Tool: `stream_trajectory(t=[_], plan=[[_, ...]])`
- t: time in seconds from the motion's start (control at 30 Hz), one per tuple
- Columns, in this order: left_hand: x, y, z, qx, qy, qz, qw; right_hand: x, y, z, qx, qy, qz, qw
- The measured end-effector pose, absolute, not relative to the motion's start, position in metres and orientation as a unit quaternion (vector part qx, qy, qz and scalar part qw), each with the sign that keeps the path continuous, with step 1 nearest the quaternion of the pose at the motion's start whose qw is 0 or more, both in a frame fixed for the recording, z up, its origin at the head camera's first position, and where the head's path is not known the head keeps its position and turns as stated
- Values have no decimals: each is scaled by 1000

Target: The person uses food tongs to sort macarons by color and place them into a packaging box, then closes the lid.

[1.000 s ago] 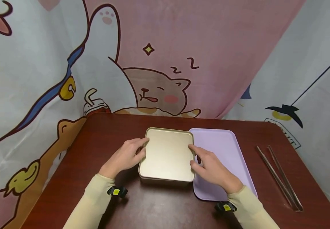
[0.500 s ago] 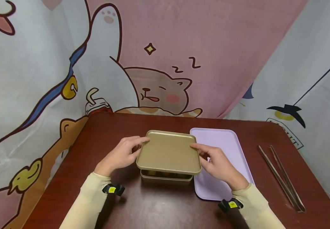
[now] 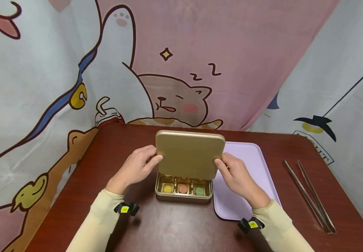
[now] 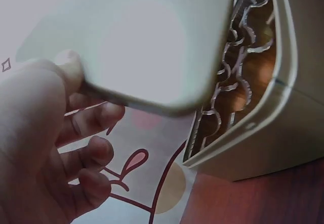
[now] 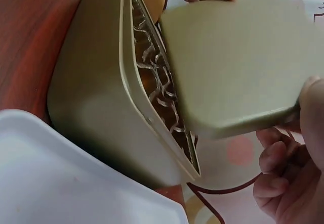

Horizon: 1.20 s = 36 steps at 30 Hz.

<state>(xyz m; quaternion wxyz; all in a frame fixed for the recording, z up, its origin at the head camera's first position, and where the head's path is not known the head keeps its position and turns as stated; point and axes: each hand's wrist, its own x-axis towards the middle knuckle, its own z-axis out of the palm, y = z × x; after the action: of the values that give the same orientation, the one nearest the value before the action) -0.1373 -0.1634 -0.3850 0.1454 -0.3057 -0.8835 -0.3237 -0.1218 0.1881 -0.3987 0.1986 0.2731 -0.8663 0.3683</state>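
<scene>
A gold tin lid (image 3: 189,154) is held tilted up above the gold tin (image 3: 184,198), apart from its front rim. My left hand (image 3: 134,168) pinches the lid's left edge, thumb on the near face and fingers behind. At the opposite edge my right hand (image 3: 239,176) grips it the same way. Inside the tin sits a divided tray with a yellow piece (image 3: 168,188), an orange-pink piece (image 3: 183,189) and a green piece (image 3: 199,190) in the front row. The lid hides most of the tin's rear part. In the left wrist view wavy dividers (image 4: 243,77) show inside.
A lilac tray (image 3: 247,154) lies right of the tin, under my right forearm. Farther right are metal tongs (image 3: 310,197), spread apart, on the dark wooden table (image 3: 131,224). A printed curtain (image 3: 232,52) hangs behind the table.
The lid has come off the tin, lifted and tilted up so its far edge rises, uncovering the front row of pieces. Both hands have shifted to grip its sides. Tray and tongs stay put.
</scene>
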Motion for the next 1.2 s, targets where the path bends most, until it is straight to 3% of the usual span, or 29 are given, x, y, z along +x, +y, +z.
stream_trajectory(t=[0.33, 0.6, 1.2], plan=[[-136, -154, -392, -244, -899, -334, 146, -121, 173, -404, 213, -895, 373, 116], [-136, -146, -402, -193, -924, -318, 92, -127, 163, -407, 174, -916, 358, 58], [-140, -144, -423, -159, -946, -281, 25, -137, 156, -430, 154, -952, 264, 16]])
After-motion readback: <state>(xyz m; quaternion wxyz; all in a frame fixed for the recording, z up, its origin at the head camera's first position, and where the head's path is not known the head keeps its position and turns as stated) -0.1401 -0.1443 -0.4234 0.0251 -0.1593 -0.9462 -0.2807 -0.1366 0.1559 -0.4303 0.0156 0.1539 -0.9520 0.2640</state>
